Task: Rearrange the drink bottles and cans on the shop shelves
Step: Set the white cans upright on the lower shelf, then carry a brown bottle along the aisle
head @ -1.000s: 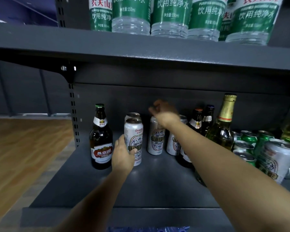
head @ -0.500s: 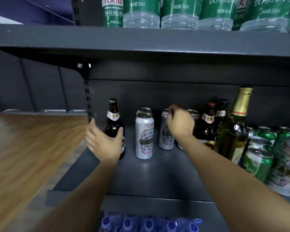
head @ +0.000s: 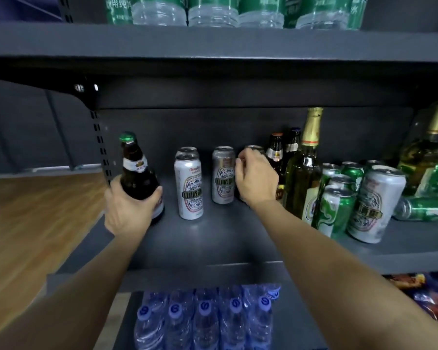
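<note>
Left hand (head: pixel 127 210) wrapped low round brown beer bottle (head: pixel 137 178), tilted at left of middle shelf (head: pixel 213 238), likely for lifting clear; right hand (head: pixel 256 180) curled on rear silver can (head: pixel 254 149) at centre, probably to shift it.

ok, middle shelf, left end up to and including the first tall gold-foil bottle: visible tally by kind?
White cans: 4, one held at its top by the right hand
Brown beer bottles: 3, one in the grip of the left hand
Gold-foil green bottle: 1
Total: 8
</note>
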